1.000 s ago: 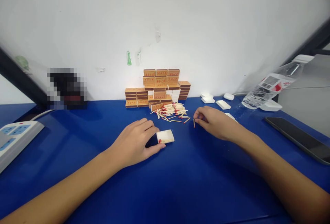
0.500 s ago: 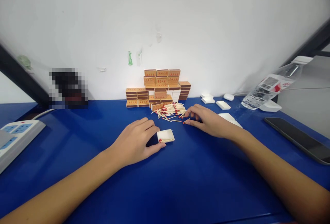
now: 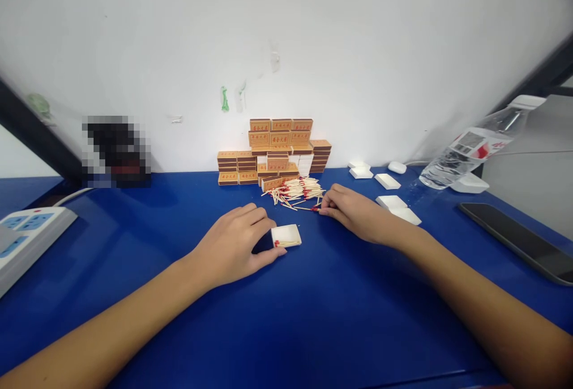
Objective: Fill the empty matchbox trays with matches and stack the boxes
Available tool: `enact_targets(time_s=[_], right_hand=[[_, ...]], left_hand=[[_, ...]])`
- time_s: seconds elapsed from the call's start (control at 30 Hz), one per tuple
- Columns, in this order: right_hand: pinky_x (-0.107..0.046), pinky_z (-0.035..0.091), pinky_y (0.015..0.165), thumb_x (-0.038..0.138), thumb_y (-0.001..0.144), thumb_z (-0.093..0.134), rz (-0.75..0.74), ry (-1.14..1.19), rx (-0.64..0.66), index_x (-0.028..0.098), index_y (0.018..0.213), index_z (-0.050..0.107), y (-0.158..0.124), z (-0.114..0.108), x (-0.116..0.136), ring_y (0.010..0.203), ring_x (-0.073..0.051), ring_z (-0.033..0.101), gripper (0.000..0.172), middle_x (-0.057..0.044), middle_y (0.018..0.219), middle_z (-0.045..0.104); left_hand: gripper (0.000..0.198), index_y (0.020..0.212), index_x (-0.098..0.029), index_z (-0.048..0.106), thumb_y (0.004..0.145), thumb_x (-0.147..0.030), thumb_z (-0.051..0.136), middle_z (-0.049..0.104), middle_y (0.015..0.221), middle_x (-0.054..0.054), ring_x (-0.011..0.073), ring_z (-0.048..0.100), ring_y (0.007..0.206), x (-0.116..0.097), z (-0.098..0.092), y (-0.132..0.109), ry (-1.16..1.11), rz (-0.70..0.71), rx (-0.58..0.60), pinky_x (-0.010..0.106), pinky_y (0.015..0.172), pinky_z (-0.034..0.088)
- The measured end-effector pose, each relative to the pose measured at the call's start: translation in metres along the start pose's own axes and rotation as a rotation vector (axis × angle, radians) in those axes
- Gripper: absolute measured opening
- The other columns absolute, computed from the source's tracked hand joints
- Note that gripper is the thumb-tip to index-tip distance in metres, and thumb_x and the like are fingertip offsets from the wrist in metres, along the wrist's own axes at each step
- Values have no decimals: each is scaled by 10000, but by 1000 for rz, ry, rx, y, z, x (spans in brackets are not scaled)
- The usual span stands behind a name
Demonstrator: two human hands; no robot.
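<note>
My left hand rests on the blue table, fingers curled round the left end of a small white matchbox tray that has a few red-tipped matches in it. My right hand lies at the near right edge of a loose pile of matches, fingertips pinched on a match lying on the table. Behind the pile, stacked orange matchboxes stand against the white wall.
Several empty white trays lie to the right of my right hand. A tipped plastic water bottle and a dark phone are at the far right. A white power strip sits at the left edge.
My right hand moved left from open table to the edge of the match pile and now pinches a match there. My left hand and the tray stayed put.
</note>
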State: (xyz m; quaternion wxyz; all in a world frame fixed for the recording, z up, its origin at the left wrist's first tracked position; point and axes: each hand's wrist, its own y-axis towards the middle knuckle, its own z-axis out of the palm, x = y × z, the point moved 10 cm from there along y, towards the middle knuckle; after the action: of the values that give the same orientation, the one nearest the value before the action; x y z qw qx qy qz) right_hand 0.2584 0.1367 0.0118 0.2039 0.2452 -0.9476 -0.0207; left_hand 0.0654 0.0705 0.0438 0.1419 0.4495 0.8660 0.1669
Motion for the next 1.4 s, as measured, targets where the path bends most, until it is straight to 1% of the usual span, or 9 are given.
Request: enact_targets(time_s=[0.17, 0.27, 0.4, 0.6, 0.67, 0.73, 0.83, 1.03, 1.4], right_hand=[[-419, 512, 856, 370, 1081, 423, -6, 8, 24, 209, 919, 583, -7, -3, 11, 911, -246, 610, 279, -100, 997, 618], [-387, 519, 827, 368, 1093, 430, -31, 86, 13, 217, 963, 583, -12, -6, 34, 908, -230, 620, 251, -91, 1023, 632], [-350, 524, 792, 298, 1096, 477, -112, 92, 12, 216, 982, 587, -16, 2, 75, 884, -204, 633, 177, -67, 1018, 644], [-419, 527, 814, 131, 1069, 458, -370, -358, -86, 177, 952, 628, -22, 24, 119, 881, -265, 607, 212, -114, 959, 640], [-431, 529, 831, 141, 1070, 476, -398, -449, -83, 171, 948, 641, -22, 32, 122, 893, -276, 605, 207, -118, 945, 640], [-416, 538, 825, 157, 1066, 515, -390, -407, -83, 163, 964, 643, -20, 32, 121, 896, -266, 615, 163, -113, 963, 645], [-381, 549, 792, 166, 1054, 565, -346, -227, -78, 152, 1033, 634, -19, 22, 115, 903, -242, 638, 73, -104, 1022, 651], [-347, 539, 774, 193, 1067, 537, -241, -65, -33, 195, 1050, 663, -21, -2, 96, 897, -213, 645, 127, -86, 1050, 619], [-351, 523, 767, 173, 1055, 547, -257, -5, -16, 175, 1055, 675, -22, 9, 99, 840, -194, 620, 129, -73, 1048, 586]], left_hand=[[322, 1096, -143, 717, 995, -446, 679, 706, 965, 77, 246, 647, 891, -1, 1, 0, 2, 5, 7, 408, 802, 559], [314, 1095, -149, 719, 993, -443, 684, 706, 962, 75, 245, 647, 891, -2, 3, 0, -9, 8, 13, 411, 811, 558], [313, 1088, -159, 718, 992, -455, 682, 705, 954, 73, 244, 647, 900, -3, 4, 0, -37, 4, 18, 405, 815, 560], [291, 1066, -156, 707, 992, -436, 680, 706, 947, 78, 244, 646, 884, -12, 1, 1, -31, 50, -12, 400, 803, 553], [271, 1051, -150, 705, 992, -413, 684, 708, 949, 81, 242, 642, 877, -14, -1, 1, -31, 63, -22, 401, 802, 551], [253, 1039, -145, 704, 990, -393, 688, 709, 947, 81, 242, 639, 874, -16, -1, 2, -36, 72, -22, 403, 801, 549], [261, 1044, -143, 704, 989, -398, 691, 710, 943, 78, 244, 637, 876, -13, -1, 2, -43, 60, -18, 406, 794, 547], [312, 1085, -141, 704, 989, -437, 692, 711, 965, 74, 244, 642, 897, -5, 0, 0, -48, 29, -11, 406, 810, 552], [304, 1080, -132, 701, 990, -423, 694, 702, 953, 75, 245, 640, 879, -9, 0, 0, -46, 60, -28, 399, 786, 544]])
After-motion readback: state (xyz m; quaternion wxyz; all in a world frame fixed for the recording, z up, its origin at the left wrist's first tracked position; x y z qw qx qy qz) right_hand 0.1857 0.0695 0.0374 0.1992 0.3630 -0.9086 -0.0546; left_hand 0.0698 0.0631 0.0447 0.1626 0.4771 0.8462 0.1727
